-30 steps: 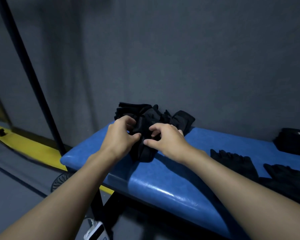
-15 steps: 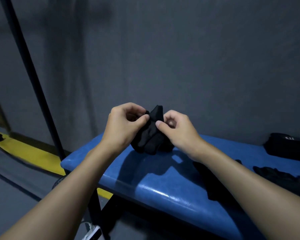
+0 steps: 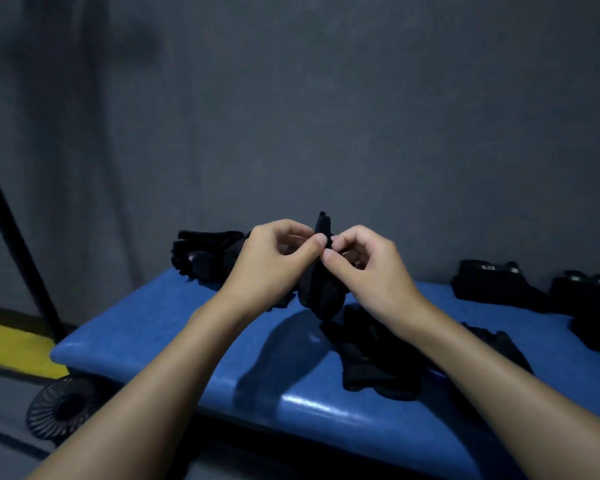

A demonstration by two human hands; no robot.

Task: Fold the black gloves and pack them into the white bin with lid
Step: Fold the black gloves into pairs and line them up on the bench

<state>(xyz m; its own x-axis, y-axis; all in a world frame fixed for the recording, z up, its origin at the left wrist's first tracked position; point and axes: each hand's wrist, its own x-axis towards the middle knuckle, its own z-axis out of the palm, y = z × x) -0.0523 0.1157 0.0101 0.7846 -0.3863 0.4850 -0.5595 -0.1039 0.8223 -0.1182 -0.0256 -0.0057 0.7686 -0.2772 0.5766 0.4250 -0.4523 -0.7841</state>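
A grey wall (image 3: 326,98) filled the background, and below it a blue padded tabletop (image 3: 174,327) carried all the gloves in sight. At its far left end lay a heap of black gloves (image 3: 205,254), apparently unsorted; near the right edge sat two dark folded bundles (image 3: 492,278) with small white lettering, though whether those were finished gloves could not be told. Loose gloves (image 3: 371,362) lay flat on the tabletop just under the right forearm, more of them trailing toward the right. On the floor at lower left stood a small black fan (image 3: 63,407). Above the middle of the tabletop the left hand (image 3: 274,265) and the right hand (image 3: 371,268) met, each grip pinched together, thumb against forefinger, on the upper edge of one black glove (image 3: 323,289), which hung clear of the surface with a tip poking up between the hands. The white bin with its lid was nowhere in view. Judging by this, the job looked early: one glove was being straightened or folded in the air, several waited, and no packing could be seen.
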